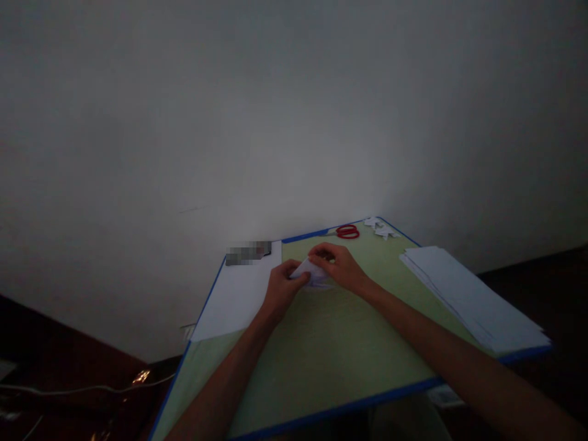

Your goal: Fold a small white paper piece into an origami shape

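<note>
Between my two hands is a small folded piece of white paper (313, 273), held above the middle of the green table (321, 349). My left hand (283, 286) grips its left side, thumb on the near face and fingers behind. At its upper right, my right hand (337, 264) pinches the edge between thumb and fingers. The paper comes to a point at the top, and its lower part flares out in layers. Part of it is hidden by my fingers.
Red-handled scissors (348, 232) lie at the back edge. Small folded white paper shapes (384, 231) sit in the far right corner. A stack of white paper (468, 294) lies at right. A white sheet (234, 300) and a blurred dark object (248, 253) are at left.
</note>
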The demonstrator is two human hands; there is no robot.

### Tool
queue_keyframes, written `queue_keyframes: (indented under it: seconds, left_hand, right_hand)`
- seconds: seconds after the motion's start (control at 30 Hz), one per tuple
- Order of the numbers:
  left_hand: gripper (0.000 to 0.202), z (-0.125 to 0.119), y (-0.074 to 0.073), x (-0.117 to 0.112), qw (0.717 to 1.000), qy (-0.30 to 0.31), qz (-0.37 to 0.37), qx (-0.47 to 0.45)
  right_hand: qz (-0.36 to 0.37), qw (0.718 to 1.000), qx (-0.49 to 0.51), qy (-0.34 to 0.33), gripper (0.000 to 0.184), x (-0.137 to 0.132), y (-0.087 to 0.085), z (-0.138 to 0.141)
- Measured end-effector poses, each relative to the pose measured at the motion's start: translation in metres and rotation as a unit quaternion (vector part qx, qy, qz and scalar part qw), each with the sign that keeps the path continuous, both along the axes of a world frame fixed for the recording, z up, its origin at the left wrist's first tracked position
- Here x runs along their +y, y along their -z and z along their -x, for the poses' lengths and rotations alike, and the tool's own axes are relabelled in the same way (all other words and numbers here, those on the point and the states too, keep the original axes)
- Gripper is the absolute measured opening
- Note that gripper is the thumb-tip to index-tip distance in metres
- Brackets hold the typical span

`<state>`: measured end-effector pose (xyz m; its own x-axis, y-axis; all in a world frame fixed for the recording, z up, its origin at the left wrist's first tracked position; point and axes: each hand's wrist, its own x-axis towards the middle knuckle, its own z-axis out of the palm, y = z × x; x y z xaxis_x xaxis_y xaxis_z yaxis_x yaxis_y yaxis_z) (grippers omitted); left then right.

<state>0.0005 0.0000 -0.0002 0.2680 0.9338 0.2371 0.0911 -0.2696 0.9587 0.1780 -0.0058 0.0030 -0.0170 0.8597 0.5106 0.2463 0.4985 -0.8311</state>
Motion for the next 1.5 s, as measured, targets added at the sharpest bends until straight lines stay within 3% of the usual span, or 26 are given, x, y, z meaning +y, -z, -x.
queue_keyframes:
  seconds: [0.53,0.93,1.33,1.5]
  left_hand:
    - [0.028,-0.0010,0.0003,-0.0007,0.999,0.003,-0.021,0.024]
    - [0.028,0.0002,-0.0037,-0.0021,0.997,-0.034,-0.057,0.041]
    - [0.037,0.0017,-0.0054,-0.0058,0.996,0.061,0.056,0.020]
    - [0.039,0.0024,-0.0068,-0.0063,0.995,0.073,0.062,0.027]
  right_hand:
    - [-0.002,1.000,0.004,0.007,0.015,0.0034,0.0025,-0.0021]
    - [-0.007,1.000,0.001,-0.002,0.015,0.0010,0.0002,-0.0004]
    - [-0.012,1.000,-0.010,-0.008,0.011,-0.0015,-0.0008,-0.0009]
    - [-0.013,1.000,-0.016,-0.014,0.011,-0.0022,-0.0012,-0.0005]
